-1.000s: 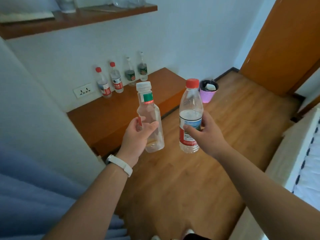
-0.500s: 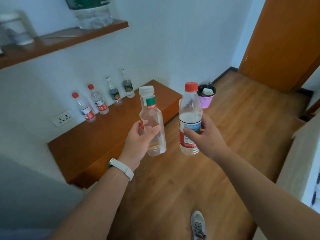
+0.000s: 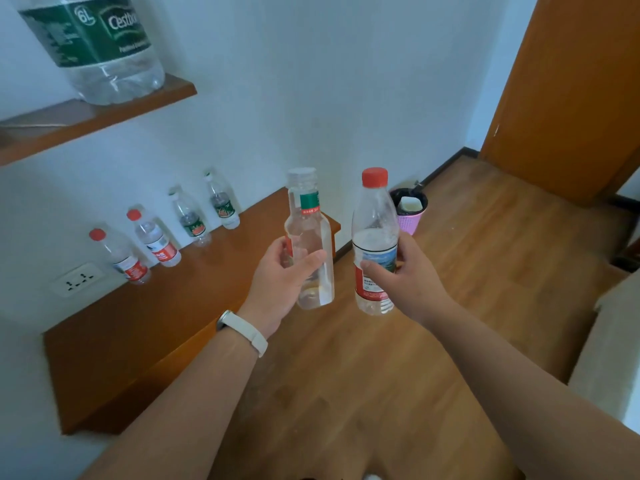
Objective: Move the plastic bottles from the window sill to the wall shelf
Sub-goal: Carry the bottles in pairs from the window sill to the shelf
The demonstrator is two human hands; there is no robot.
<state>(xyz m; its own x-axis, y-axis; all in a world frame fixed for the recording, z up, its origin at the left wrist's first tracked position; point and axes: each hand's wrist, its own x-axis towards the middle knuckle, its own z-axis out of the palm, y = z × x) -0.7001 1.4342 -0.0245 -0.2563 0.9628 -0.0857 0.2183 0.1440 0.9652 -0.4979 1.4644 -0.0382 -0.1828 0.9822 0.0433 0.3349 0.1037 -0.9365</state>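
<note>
Wall shelf [image 3: 104, 114] sits lower now; left hand [image 3: 277, 289] grips clear-capped bottle [image 3: 308, 233], right hand [image 3: 412, 285] red-capped bottle [image 3: 375, 216]; jug [image 3: 104, 46] top cropped.

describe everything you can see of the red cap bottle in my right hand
The red-capped bottle is clear plastic, round-bodied, red cap on, with a label white and blue above, red below. It is held about upright in the air over the wooden floor, the right hand gripping it round the label. The white-capped bottle in the left hand is close beside it, not touching.
</note>
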